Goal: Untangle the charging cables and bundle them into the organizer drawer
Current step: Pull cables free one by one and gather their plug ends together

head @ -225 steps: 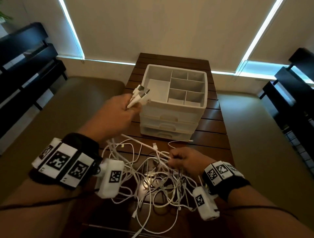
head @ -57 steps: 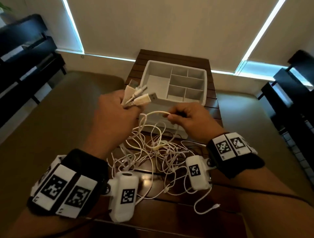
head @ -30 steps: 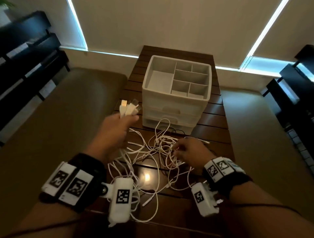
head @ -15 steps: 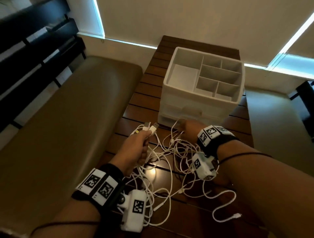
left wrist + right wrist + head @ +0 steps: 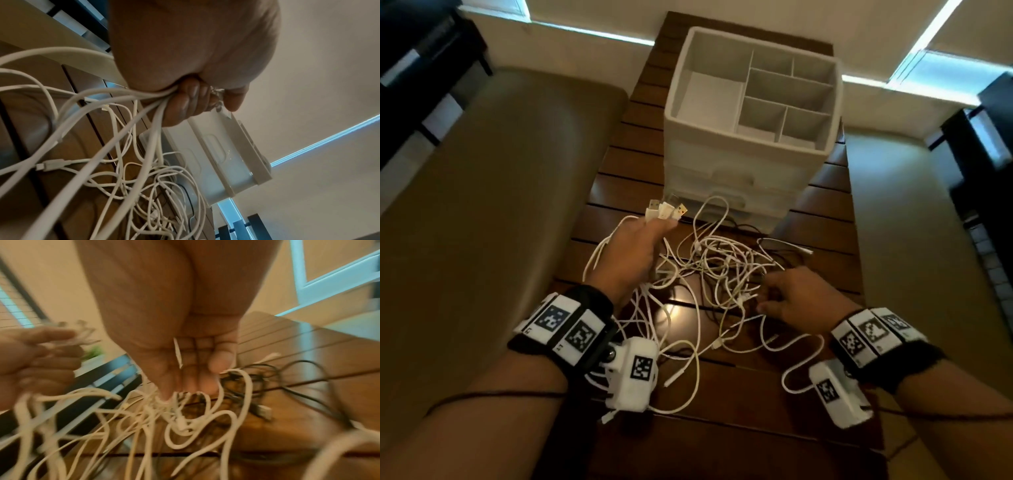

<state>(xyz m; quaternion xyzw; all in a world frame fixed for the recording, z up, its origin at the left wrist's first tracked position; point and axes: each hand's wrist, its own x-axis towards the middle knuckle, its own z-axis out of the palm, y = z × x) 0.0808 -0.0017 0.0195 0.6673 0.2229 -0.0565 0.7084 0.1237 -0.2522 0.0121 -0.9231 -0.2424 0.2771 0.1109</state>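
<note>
A tangle of white charging cables lies on the wooden table in front of a white organizer. Its three front drawers are closed and its top tray is empty. My left hand grips a bunch of the cables just below their USB plugs, held up left of the tangle. The left wrist view shows the cables running out of the left hand. My right hand reaches into the tangle's right side. In the blurred right wrist view, straight fingers touch the loops.
A thin black cable lies among the white ones near the organizer. Tan cushioned benches flank the narrow table on both sides. Dark slatted furniture stands at the far left and right. The organizer stands close ahead.
My right hand has drawn back from the organizer's front into the tangle's right side. The left hand still holds the plug bunch, now a little nearer the organizer.
</note>
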